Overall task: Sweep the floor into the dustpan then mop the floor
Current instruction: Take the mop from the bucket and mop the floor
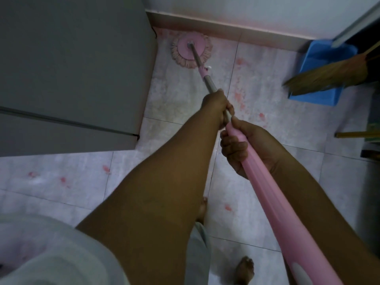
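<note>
A pink round mop head (191,50) with beige fringe lies flat on the tiled floor (181,95), in the far corner between the grey cabinet and the skirting. Its handle (265,194) runs back toward me, grey metal near the head and thick pink lower down. My left hand (216,105) grips the grey metal part. My right hand (238,145) grips the pink part just behind it. A blue dustpan (320,64) stands at the far right by the wall, with a straw broom (327,77) lying across it.
A tall grey cabinet (72,68) fills the left side, its corner close to the mop. A pale skirting (226,29) runs along the far wall. Dark furniture (372,140) stands at the right edge. My bare feet (244,270) are on the tiles below.
</note>
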### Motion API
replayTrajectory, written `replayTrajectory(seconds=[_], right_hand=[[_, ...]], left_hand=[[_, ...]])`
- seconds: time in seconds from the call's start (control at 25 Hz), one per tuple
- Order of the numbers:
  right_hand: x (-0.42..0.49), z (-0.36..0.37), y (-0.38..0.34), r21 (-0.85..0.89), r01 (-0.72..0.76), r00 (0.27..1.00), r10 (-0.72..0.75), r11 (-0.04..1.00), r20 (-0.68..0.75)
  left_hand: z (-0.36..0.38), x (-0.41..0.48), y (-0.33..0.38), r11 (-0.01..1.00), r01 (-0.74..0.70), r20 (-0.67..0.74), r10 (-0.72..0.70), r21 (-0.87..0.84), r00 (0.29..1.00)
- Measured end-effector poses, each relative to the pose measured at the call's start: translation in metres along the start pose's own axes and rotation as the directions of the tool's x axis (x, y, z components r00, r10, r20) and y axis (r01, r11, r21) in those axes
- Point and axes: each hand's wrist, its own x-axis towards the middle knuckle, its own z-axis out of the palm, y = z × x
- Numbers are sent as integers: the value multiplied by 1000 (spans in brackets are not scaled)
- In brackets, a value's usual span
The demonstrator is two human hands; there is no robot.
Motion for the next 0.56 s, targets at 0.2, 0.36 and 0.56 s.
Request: replayTrajectory(seconds=[0.2, 0.36, 0.56], right_hand=[[36, 32, -15, -88, -31, 999, 34, 996, 42], [40, 31, -10, -133, -49, 999, 52, 990, 14], [51, 38, -9, -306, -16, 1000, 15, 952, -6]], left_hand=[[-34, 25, 36, 993, 37, -60, -44, -108, 997], [-40, 31, 28, 988, 38, -37, -44, -151, 998], [-55, 33, 28, 948, -1, -33, -10, -319, 999]])
